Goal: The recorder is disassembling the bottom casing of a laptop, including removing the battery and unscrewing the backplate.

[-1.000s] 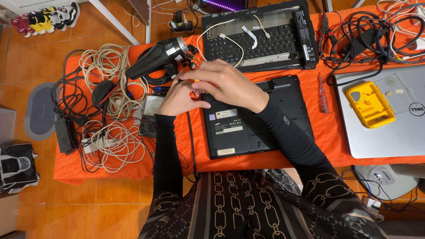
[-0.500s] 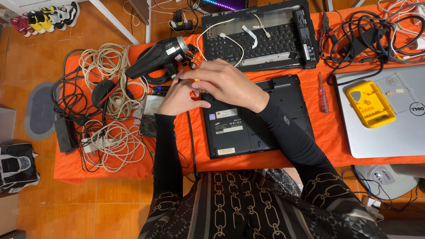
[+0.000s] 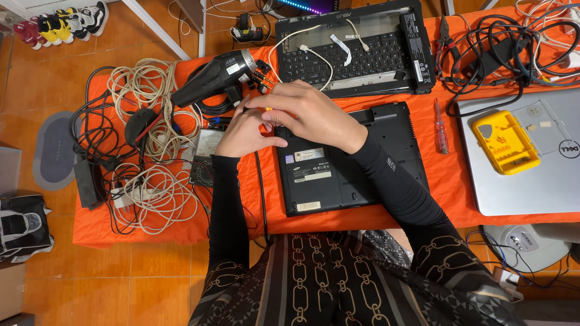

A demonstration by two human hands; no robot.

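Observation:
A black laptop (image 3: 350, 175) lies bottom up on the orange table cloth (image 3: 459, 187). Both my hands meet at its far left corner. My right hand (image 3: 311, 115) curls over the corner with fingers closed on a small tool whose yellow and red parts (image 3: 266, 110) barely show. My left hand (image 3: 241, 130) presses against the same tool from the left, thumb lying on the laptop's edge. The tool's tip and the spot it touches are hidden by my fingers.
A keyboard panel (image 3: 356, 51) with loose ribbon cables lies behind the laptop. A black heat gun (image 3: 214, 78), a meter (image 3: 205, 148) and white cable coils (image 3: 151, 193) sit left. To the right are a red screwdriver (image 3: 441, 127), a yellow case (image 3: 504, 142) on a silver laptop (image 3: 531, 181), and black cables (image 3: 495, 48).

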